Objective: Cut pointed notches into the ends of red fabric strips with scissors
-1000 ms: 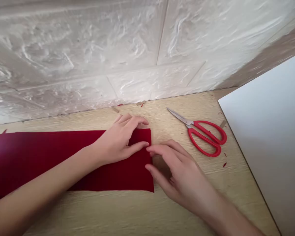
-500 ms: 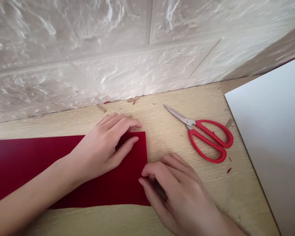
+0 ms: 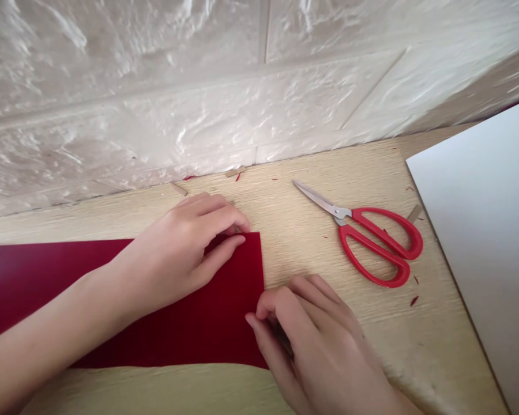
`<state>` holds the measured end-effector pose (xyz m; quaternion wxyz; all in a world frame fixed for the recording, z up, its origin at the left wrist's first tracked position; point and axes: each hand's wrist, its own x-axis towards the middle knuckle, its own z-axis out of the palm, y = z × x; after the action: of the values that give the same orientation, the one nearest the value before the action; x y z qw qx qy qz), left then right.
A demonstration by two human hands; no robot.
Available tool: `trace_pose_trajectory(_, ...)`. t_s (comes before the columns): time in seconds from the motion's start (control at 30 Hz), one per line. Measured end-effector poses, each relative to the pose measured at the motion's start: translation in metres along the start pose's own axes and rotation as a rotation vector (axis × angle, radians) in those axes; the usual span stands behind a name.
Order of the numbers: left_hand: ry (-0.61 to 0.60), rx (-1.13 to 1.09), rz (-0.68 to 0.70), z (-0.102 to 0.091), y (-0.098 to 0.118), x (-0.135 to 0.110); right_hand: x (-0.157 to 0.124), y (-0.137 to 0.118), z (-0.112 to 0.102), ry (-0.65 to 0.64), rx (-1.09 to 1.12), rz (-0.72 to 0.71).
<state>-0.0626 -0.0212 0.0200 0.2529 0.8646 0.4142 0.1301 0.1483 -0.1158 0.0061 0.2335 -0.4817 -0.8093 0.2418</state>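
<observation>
A long dark red sheet, velvety at its right end and smoother at the left, lies flat across the tabletop. My left hand rests over it, closed, with thumb and index finger pinching the far edge near the right corner. At the short right edge is my right hand, also closed, thumb on top of the sheet and bent fingers at the edge. The undersides of both hands' fingers are hidden. To the right of them lie scissors with red handles, blades together, apart from either hand.
A textured whitish brick-pattern wall rises behind the pale wooden table. A white board or sheet covers the right side. Small red and brown scraps lie along the wall and around the scissors.
My left thumb and index finger have drawn closer together at the far edge. My right index finger has curled slightly back. The view has shifted a little.
</observation>
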Motion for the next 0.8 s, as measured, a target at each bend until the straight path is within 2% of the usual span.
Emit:
trace_pose_trajectory(0.6, 0.015, 0.030, -0.024, 0.0050, 0.0048, 0.0029, 0.0019, -0.0024, 0.0000, 0.003, -0.013, 0.009)
trace_pose_trajectory(0.8, -0.019, 0.047, -0.031, 0.0040, 0.0081, 0.0032, 0.0025, -0.0032, 0.0015, 0.000, -0.030, 0.003)
